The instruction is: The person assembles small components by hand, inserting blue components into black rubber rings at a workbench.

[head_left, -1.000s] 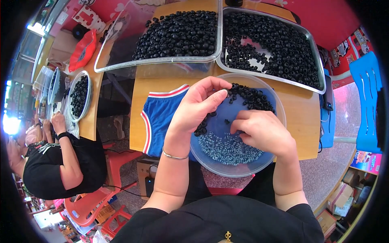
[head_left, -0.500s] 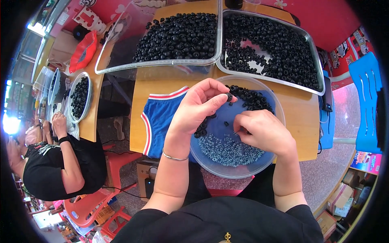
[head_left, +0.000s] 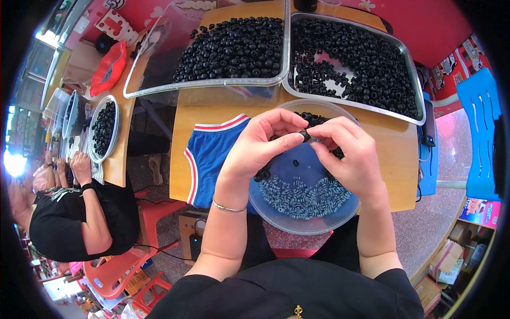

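Over a round clear bowl (head_left: 291,231) my two hands meet at the fingertips. My left hand (head_left: 254,146) pinches a small black plastic piece (head_left: 305,136) between thumb and fingers. Against that piece, my right hand (head_left: 355,154) holds a small grey metal spring (head_left: 315,140), partly covered by the fingers. Many similar springs (head_left: 303,199) lie spread in the near part of the bowl. Black pieces (head_left: 263,174) sit at its left side and far side, partly hidden behind my hands. One loose black piece (head_left: 296,163) rests mid-bowl.
Beyond the bowl stand a clear bin (head_left: 228,82) of round black parts and a metal tray (head_left: 350,101) of black ring-like parts. Blue cloth (head_left: 210,149) lies left of the bowl. A co-worker (head_left: 74,223) sits at left near another bowl (head_left: 114,146). Right is a blue chair (head_left: 481,133).
My right hand has risen from the springs in the bowl to my left fingertips, bringing a spring to the black piece. My left hand has hardly moved.
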`<state>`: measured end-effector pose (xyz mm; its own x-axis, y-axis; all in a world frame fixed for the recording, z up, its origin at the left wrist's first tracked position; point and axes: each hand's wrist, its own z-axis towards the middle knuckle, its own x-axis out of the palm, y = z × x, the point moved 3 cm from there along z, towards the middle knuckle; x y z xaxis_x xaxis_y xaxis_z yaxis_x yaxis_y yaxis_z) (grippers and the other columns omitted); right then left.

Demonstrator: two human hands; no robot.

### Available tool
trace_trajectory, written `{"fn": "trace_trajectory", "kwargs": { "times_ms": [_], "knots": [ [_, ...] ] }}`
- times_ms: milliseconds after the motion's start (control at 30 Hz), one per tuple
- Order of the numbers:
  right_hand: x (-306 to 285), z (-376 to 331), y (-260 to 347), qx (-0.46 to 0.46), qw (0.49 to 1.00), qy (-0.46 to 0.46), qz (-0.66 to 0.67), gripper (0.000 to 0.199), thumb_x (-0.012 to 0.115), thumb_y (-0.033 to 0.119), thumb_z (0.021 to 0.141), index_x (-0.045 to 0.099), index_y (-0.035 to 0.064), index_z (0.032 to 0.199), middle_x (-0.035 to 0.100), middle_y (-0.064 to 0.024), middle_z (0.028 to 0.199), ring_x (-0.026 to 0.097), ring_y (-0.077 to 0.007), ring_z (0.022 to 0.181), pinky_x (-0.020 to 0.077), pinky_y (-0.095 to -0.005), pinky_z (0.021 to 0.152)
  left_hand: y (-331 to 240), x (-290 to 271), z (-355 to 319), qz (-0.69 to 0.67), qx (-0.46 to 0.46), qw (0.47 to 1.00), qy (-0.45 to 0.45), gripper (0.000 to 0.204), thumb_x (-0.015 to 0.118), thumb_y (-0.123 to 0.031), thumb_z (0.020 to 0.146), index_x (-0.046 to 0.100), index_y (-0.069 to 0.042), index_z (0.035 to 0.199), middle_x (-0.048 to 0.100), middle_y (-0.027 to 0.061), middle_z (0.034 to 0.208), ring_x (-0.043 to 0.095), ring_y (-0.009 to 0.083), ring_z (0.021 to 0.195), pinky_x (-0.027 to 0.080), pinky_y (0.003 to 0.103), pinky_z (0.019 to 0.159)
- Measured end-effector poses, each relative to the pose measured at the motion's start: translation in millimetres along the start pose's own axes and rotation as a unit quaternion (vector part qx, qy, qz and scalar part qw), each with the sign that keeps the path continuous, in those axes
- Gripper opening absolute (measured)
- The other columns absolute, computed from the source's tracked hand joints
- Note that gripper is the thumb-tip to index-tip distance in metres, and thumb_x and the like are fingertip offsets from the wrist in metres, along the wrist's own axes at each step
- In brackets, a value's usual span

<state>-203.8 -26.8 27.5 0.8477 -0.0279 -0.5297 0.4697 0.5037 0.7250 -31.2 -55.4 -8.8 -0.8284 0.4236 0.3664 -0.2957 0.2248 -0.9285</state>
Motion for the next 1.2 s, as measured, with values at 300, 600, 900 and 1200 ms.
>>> {"fn": "trace_trajectory", "kwargs": {
  "times_ms": [300,600,900,1200],
  "knots": [
    [-1.8,0.6,-0.6,-0.029,0.998,0.011,-0.06,0.015,0.07,0.001,0.071,0.065,0.0056,0.083,0.063,-0.0076,0.081,0.063,-0.0256,0.073,0.0513,-0.0342,0.065,4.3,-2.8,0.8,0.047,-0.016,0.999,0.003,0.03,0.074,-0.01,0.081,0.059,-0.003,0.106,0.063,0.0013,0.098,0.059,0.0055,0.088,0.047,0.019,0.08],
    [-2.2,0.3,-2.0,-0.029,0.994,0.023,-0.099,0.014,0.071,0.005,0.067,0.06,0.007,0.077,0.06,-0.0051,0.075,0.062,-0.0234,0.068,0.0499,-0.034,0.06,5.4,-1.7,1.4,0.096,-0.014,0.995,0.014,0.031,0.073,-0.009,0.081,0.058,-0.001,0.107,0.064,0.0016,0.095,0.06,0.0056,0.086,0.047,0.02,0.078],
    [-10.2,-1.1,-11.3,0.006,0.991,0.052,-0.124,0.013,0.069,0.004,0.069,0.061,0.0066,0.079,0.06,-0.0056,0.075,0.062,-0.0228,0.068,0.05,-0.0336,0.06,1.3,2.2,2.5,0.199,-0.005,0.98,-0.004,0.024,0.069,-0.006,0.082,0.06,0.0,0.104,0.064,0.0016,0.094,0.057,0.005,0.08,0.046,0.02,0.075],
    [-0.1,-2.6,-5.8,0.0,0.992,0.049,-0.115,0.02,0.071,0.009,0.072,0.067,0.0078,0.092,0.065,-0.0068,0.084,0.065,-0.0246,0.073,0.0517,-0.0339,0.064,3.1,2.1,2.7,0.172,0.003,0.985,-0.023,0.024,0.068,-0.006,0.082,0.059,0.0,0.104,0.063,0.0005,0.095,0.056,0.0044,0.081,0.045,0.019,0.075]
  ]
}}
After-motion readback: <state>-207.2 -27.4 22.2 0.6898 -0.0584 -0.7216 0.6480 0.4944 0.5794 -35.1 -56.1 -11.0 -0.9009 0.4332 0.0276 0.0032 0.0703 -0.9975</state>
